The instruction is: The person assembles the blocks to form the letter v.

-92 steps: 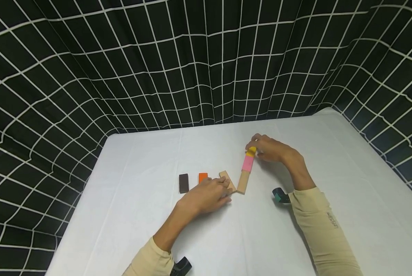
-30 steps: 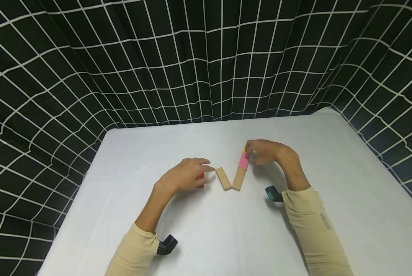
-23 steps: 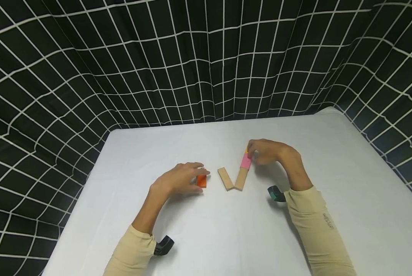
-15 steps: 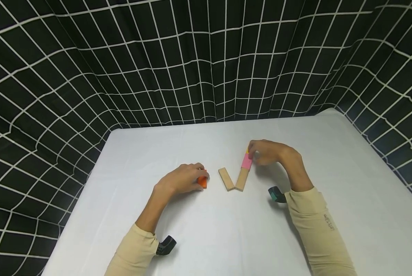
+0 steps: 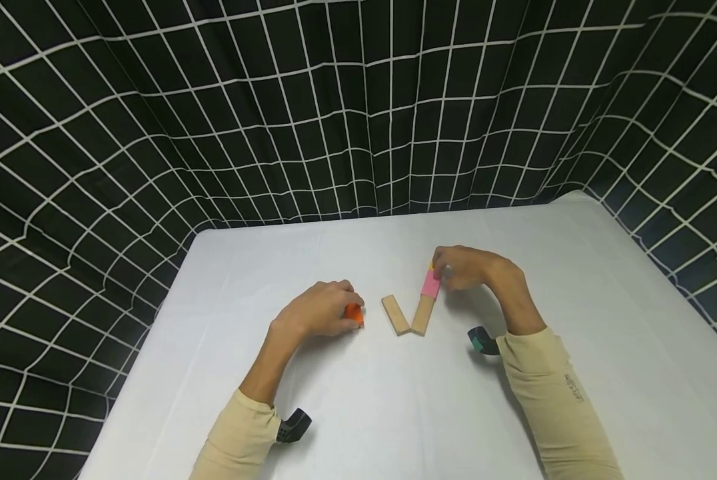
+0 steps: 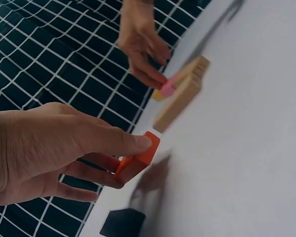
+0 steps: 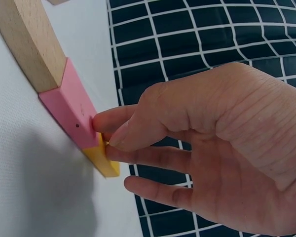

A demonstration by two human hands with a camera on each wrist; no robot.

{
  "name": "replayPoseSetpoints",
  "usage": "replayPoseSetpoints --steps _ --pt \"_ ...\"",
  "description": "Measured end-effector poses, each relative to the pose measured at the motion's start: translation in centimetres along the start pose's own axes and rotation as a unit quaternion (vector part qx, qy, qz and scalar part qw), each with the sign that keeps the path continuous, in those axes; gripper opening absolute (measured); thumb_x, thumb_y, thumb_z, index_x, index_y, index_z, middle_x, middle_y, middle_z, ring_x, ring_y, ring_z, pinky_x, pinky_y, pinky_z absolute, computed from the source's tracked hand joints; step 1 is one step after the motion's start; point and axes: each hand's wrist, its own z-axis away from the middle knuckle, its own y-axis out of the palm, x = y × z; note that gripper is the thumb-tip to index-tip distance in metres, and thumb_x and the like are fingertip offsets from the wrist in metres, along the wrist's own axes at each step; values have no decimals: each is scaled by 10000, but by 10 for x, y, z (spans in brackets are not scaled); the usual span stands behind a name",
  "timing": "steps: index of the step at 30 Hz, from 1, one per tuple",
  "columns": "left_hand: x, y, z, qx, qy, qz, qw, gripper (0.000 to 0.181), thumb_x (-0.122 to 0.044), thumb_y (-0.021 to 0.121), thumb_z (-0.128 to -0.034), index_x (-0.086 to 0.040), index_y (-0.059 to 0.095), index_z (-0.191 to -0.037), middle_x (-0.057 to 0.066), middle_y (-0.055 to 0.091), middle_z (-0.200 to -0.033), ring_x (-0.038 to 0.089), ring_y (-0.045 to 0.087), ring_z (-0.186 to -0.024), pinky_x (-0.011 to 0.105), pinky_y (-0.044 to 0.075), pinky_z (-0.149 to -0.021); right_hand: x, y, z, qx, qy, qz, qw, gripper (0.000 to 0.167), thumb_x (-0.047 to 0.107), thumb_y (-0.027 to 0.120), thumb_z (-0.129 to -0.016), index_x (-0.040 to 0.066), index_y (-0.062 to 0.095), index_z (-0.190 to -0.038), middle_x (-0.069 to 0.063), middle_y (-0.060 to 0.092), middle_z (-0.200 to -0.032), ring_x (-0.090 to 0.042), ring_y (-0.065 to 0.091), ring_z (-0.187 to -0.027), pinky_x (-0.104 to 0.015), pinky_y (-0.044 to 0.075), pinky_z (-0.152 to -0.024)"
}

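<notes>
My left hand [image 5: 319, 310] pinches an orange block [image 6: 140, 157] between thumb and fingers. In the left wrist view the block looks tilted, its shadow on the cloth beside it. My right hand [image 5: 463, 267] rests its fingertips on a yellow block [image 7: 104, 159] and the edge of a pink block [image 7: 71, 108], without visibly gripping either. Yellow, pink and a plain wooden block [image 5: 422, 315] lie end to end in a slanting line. A second wooden block [image 5: 396, 315] meets that line's near end, making a V. Fingers mostly hide the yellow block in the head view.
A dark block [image 6: 122, 223] lies on the white-covered table [image 5: 370, 400], seen in the left wrist view, hidden by the left hand in the head view. Dark curtain with a white grid [image 5: 334, 133] surrounds the table's back and sides.
My left hand has left the wooden block, moved left to the orange block and taken hold of it, tilting it. My right hand has shifted slightly nearer, from the yellow block's far end.
</notes>
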Motion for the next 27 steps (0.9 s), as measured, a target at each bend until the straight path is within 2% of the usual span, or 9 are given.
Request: replayPoseSetpoints --steps 3,7,11,14,18,22,27 --pt "-1 -7 -8 -102 -131 104 9998 341 -328 785 -945 -164 768 -1244 43 727 -1212 192 699 -996 368 592 -938 -1 1 0 3 17 -14 10000 283 3 600 -853 45 812 -1036 -141 673 -1283 -337 638 -1220 -515 556 -1052" --pt "0 -20 -23 -73 -248 299 9992 377 -305 768 -963 -130 745 -1297 55 729 -1237 192 686 -1008 373 591 -947 -2 1 0 4 -34 -14 10000 290 -1 591 -838 39 807 -1027 -153 671 -1282 -352 635 -1224 -521 553 -1053" --pt "2 -33 -39 -82 -381 392 9985 354 -294 763 -965 -148 749 -1288 34 737 -1192 172 654 -978 362 583 -923 0 0 1 -13 6 -7 10000 312 2 574 -836 34 799 -1050 -160 667 -1293 -364 631 -1235 -528 547 -1059" --pt "5 -38 -52 -157 -436 394 9981 349 -316 771 -956 -165 758 -1271 15 744 -1167 166 651 -994 363 578 -942 1 1 0 -19 78 -14 10000 316 0 569 -835 33 798 -1050 -160 670 -1290 -362 632 -1233 -525 550 -1053" --pt "10 -37 -64 -200 -561 458 9972 363 -333 779 -945 -168 763 -1269 7 749 -1182 168 645 -1040 373 571 -979 1 3 -2 -1 68 -3 10000 294 7 585 -845 33 802 -1043 -150 677 -1273 -350 641 -1216 -514 558 -1048" --pt "14 -28 -69 -83 -754 422 9962 386 -352 791 -938 -167 762 -1276 10 740 -1167 169 616 -1009 351 561 -952 2 4 -5 5 -113 -3 9999 281 15 594 -848 28 805 -1034 -143 678 -1246 -340 649 -1180 -502 565 -1031" --pt "14 -15 -80 -53 -600 309 9977 352 -364 789 -939 -167 778 -1230 11 717 -1063 166 571 -939 340 529 -881 1 1 -3 -20 58 -71 10000 295 12 580 -837 37 811 -1018 -134 677 -1255 -322 650 -1170 -479 572 -1002"
